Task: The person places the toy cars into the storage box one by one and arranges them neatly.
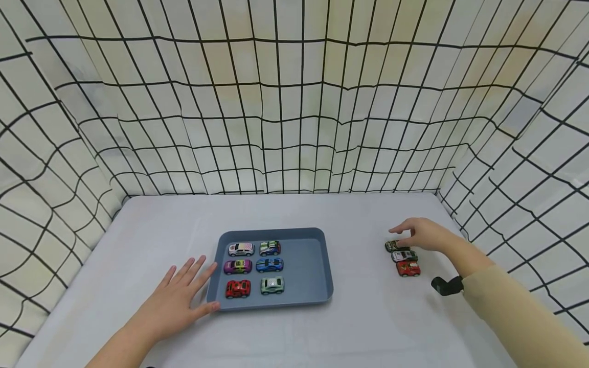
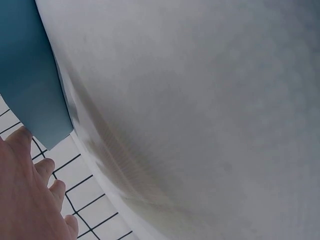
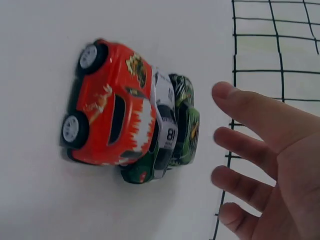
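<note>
My left hand (image 1: 177, 299) lies with its fingers spread at the left edge of a blue-grey tray (image 1: 306, 271), thumb and fingertips by the rim. Inside the tray stand several toy cars, among them a purple one (image 1: 238, 266), a red one (image 1: 238, 289) and a blue one (image 1: 269, 264). To the right, my right hand (image 1: 425, 235) is over three more cars set side by side: a green camouflage car (image 3: 189, 132), a white-and-green car (image 3: 166, 117) and a red car (image 3: 112, 105). In the right wrist view its fingers are apart from the cars, holding nothing.
A white cloth-covered table (image 1: 363, 317) bears everything. White walls with a black grid (image 1: 294, 102) rise behind it and on both sides. A black strap piece (image 1: 446, 286) sits on my right wrist, by the beige sleeve (image 1: 520, 312).
</note>
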`<state>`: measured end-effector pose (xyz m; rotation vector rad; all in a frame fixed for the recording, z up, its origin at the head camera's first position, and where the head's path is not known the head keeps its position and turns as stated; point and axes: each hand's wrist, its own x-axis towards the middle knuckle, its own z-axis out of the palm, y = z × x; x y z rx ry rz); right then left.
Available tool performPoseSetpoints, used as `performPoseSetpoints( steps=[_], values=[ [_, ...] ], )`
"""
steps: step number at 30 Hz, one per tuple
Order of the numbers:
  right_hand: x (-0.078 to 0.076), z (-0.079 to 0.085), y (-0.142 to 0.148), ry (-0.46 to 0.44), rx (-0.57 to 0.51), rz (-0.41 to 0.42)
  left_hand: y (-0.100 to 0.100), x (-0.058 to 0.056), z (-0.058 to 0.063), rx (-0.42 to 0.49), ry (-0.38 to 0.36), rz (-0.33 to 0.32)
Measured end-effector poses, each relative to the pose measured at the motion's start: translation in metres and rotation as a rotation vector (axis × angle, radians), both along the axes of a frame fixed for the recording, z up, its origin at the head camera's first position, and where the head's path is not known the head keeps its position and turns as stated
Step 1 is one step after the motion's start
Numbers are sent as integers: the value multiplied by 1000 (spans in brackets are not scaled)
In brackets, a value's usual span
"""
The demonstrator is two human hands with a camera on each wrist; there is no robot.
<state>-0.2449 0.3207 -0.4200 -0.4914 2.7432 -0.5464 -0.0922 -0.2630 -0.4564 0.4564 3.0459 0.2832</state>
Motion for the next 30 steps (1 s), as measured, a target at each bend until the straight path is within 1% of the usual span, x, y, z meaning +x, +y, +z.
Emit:
performPoseSetpoints(
  steps=[6,10,17,30],
  values=[
    [-8,-5,6,-100,22,-11,1,0,0,6,-9,-2],
    [-13,-9,9,-127,29,6,2,-1,1,5,-15,-1],
    [-17,-16,12,-136,18,23,2,0,3,2,-7,-1],
    [-19,-19,9,-117,32,35,1,0,2,-3,-11,1]
  ],
)
